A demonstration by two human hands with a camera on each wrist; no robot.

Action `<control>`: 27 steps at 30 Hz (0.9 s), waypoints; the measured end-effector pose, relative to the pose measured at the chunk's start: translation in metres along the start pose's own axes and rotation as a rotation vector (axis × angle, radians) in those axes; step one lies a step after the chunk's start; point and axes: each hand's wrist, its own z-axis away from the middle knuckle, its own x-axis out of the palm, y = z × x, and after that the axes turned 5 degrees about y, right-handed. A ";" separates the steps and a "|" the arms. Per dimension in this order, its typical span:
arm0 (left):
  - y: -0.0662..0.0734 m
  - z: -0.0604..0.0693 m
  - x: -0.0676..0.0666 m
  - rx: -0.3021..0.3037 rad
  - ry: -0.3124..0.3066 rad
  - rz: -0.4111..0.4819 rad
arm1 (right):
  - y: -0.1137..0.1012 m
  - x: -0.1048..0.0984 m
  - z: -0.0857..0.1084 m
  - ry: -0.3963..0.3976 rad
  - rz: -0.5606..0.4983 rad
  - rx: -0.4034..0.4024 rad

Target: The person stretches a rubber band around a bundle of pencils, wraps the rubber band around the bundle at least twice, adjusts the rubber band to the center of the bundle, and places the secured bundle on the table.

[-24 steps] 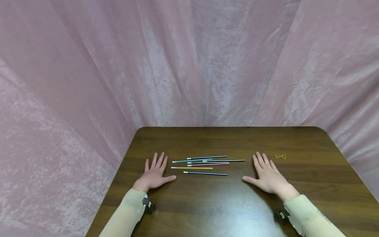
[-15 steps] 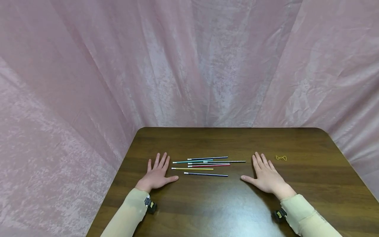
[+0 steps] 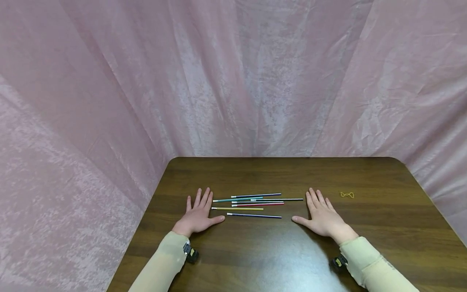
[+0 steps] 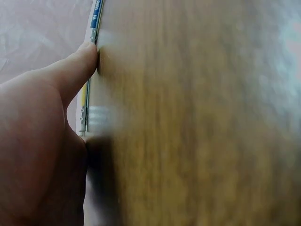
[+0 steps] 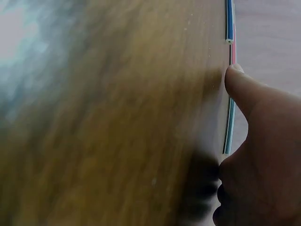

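Note:
Several pencils with white-tipped left ends lie roughly parallel on the table, among them a yellow pencil (image 3: 240, 209), a red pencil (image 3: 262, 205), a teal pencil (image 3: 226, 200) and a dark blue pencil (image 3: 255, 215) nearest the person. My left hand (image 3: 198, 217) is palm down with straight, spread fingers just beside the pencils' left ends. To their right my right hand (image 3: 322, 217) lies the same way, thumb pointing at the pencils. Both hands hold nothing. In the left wrist view the thumb (image 4: 80, 63) overlaps the pencil ends; whether it touches them cannot be told.
A yellow rubber band (image 3: 347, 195), twisted into a bow shape, lies right of the right hand. The brown wooden table (image 3: 255, 255) reaches back to a pink curtain (image 3: 233, 81). Small dark cameras (image 3: 191, 254) are strapped at the wrists.
Both hands have slid inward, the left one to the right and the right one to the left, closer to the pencil ends. The pencils and rubber band stay in place.

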 end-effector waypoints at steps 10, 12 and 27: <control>-0.003 -0.006 0.008 -0.014 -0.023 0.077 | -0.010 0.004 -0.004 -0.005 -0.012 -0.028; -0.004 -0.007 0.010 -0.011 -0.019 0.083 | -0.012 0.004 -0.005 -0.008 -0.009 -0.032; 0.014 -0.007 0.004 -0.031 -0.038 0.063 | -0.029 0.010 -0.010 -0.021 -0.024 -0.038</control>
